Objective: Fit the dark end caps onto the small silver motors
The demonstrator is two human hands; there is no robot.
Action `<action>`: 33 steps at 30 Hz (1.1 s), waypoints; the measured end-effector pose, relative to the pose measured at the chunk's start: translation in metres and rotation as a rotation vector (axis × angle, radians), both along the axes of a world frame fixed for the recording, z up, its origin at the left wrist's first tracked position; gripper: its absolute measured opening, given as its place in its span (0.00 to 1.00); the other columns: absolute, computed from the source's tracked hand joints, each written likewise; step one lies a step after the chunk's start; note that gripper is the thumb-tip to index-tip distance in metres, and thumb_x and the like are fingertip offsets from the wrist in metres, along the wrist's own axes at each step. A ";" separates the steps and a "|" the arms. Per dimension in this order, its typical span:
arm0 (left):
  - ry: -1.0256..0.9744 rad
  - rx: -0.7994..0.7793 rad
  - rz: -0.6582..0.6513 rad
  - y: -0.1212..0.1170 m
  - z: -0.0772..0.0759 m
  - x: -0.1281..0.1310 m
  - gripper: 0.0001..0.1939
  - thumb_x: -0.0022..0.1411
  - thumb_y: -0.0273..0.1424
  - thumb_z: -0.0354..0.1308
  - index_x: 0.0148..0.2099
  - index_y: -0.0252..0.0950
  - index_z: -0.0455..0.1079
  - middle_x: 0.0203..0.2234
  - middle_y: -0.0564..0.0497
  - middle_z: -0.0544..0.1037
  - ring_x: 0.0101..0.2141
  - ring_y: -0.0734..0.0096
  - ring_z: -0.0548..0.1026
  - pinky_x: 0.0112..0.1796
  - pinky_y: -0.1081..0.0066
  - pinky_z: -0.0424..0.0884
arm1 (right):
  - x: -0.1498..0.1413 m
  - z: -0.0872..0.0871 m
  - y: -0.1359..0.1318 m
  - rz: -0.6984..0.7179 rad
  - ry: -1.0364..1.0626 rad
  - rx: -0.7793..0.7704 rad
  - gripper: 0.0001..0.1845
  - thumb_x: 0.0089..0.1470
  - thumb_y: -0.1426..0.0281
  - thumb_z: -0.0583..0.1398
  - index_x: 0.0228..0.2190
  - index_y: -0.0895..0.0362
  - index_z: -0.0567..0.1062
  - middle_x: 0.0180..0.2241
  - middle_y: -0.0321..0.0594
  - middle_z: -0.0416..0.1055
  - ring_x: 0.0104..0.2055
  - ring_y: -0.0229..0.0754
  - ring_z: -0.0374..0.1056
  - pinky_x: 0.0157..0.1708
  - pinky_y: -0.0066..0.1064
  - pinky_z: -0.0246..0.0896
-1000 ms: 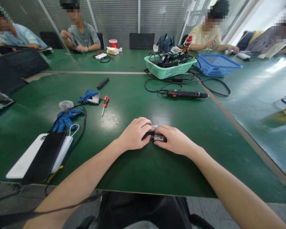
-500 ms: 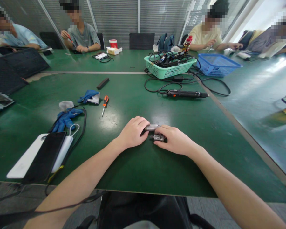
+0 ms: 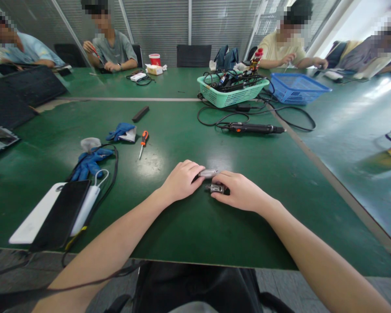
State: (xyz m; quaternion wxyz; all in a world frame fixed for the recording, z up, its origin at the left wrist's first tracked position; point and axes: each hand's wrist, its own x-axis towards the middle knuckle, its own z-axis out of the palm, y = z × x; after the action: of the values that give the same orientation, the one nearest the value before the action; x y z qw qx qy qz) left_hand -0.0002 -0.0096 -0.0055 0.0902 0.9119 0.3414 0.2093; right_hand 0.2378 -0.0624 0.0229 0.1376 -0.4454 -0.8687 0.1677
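Note:
My left hand is closed around the dark end of a silvery cylindrical metal part just above the green tabletop. My right hand is closed on a second, shorter metal part that looks like a small motor, with a thin tip pointing left. My right fingertips also come up to the right end of the silvery part; whether they touch it I cannot tell. The two metal parts lie side by side, the silvery one farther from me. My fingers and palms hide portions of both.
An orange-handled screwdriver, blue gloves and a black phone lie to the left. Ahead are a corded electric screwdriver, a green basket of cables and a blue basket. Several people sit around the table.
My left thumb and right fingers have shifted very slightly around the metal parts. Otherwise both hands stay in place. The hand of a person at the far right has moved a little.

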 end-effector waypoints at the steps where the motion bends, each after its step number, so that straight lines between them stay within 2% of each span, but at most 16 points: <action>1: 0.000 -0.006 -0.003 0.000 0.000 0.000 0.13 0.72 0.34 0.54 0.55 0.36 0.70 0.48 0.46 0.78 0.50 0.58 0.73 0.52 0.57 0.69 | 0.000 0.000 0.000 0.006 0.000 -0.002 0.09 0.60 0.64 0.63 0.39 0.55 0.73 0.38 0.41 0.74 0.39 0.45 0.70 0.40 0.36 0.62; 5: -0.001 -0.018 0.005 -0.001 0.000 0.003 0.10 0.70 0.32 0.56 0.53 0.38 0.69 0.47 0.47 0.78 0.49 0.58 0.72 0.50 0.57 0.70 | 0.000 -0.001 -0.001 0.015 -0.007 -0.002 0.09 0.60 0.63 0.63 0.40 0.55 0.73 0.38 0.41 0.74 0.39 0.45 0.69 0.39 0.36 0.61; 11: -0.041 0.013 0.036 0.001 -0.003 0.004 0.15 0.67 0.30 0.59 0.55 0.37 0.68 0.49 0.46 0.76 0.51 0.57 0.71 0.52 0.56 0.70 | 0.000 -0.003 0.000 0.012 0.003 -0.001 0.08 0.60 0.64 0.63 0.39 0.54 0.73 0.38 0.40 0.74 0.39 0.44 0.69 0.38 0.35 0.60; 21: -0.060 -0.019 -0.044 -0.002 0.001 0.002 0.10 0.69 0.30 0.55 0.51 0.37 0.69 0.47 0.47 0.77 0.49 0.59 0.72 0.51 0.58 0.70 | 0.001 -0.003 0.000 0.017 -0.007 -0.017 0.08 0.61 0.63 0.62 0.40 0.54 0.73 0.38 0.40 0.74 0.39 0.45 0.70 0.40 0.35 0.61; 33: -0.048 0.004 0.001 0.003 -0.003 0.010 0.11 0.68 0.29 0.57 0.52 0.38 0.69 0.49 0.47 0.77 0.51 0.58 0.72 0.52 0.57 0.69 | 0.000 -0.001 0.001 0.007 0.001 -0.010 0.07 0.61 0.64 0.62 0.39 0.54 0.73 0.38 0.41 0.74 0.39 0.45 0.70 0.38 0.35 0.61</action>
State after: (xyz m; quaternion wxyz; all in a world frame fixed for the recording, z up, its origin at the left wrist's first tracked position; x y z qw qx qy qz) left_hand 0.0097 -0.0065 -0.0081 0.0966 0.9066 0.3393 0.2316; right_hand 0.2382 -0.0616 0.0221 0.1352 -0.4428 -0.8693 0.1730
